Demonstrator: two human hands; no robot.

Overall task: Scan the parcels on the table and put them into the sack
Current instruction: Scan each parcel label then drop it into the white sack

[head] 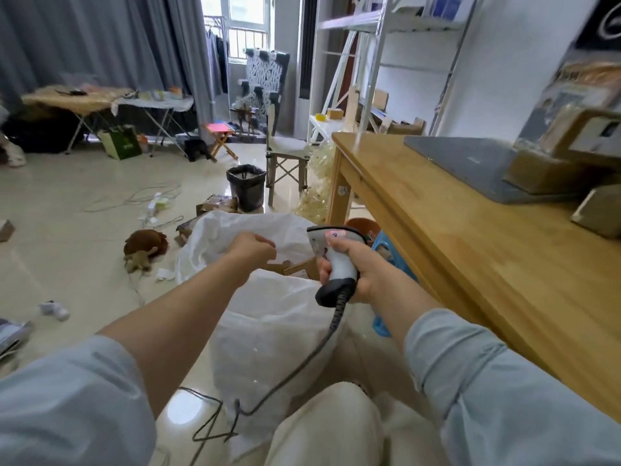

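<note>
The left hand (253, 248) pinches the rim of the white woven plastic sack (268, 317) beside the wooden table (453, 250); a brown cardboard parcel (299, 269) lies inside. The right hand (356, 267) grips the white-and-grey handheld scanner (332, 253). Bagging looks done; next, probably, scanning the taped brown boxes (544, 169) on the table

Bright daylight pours from the window (247, 28) ahead of me, glaring off the glossy floor (84, 230). Edges bend with wide-angle distortion; the parcels (571, 142) at right smear with blur.
</note>
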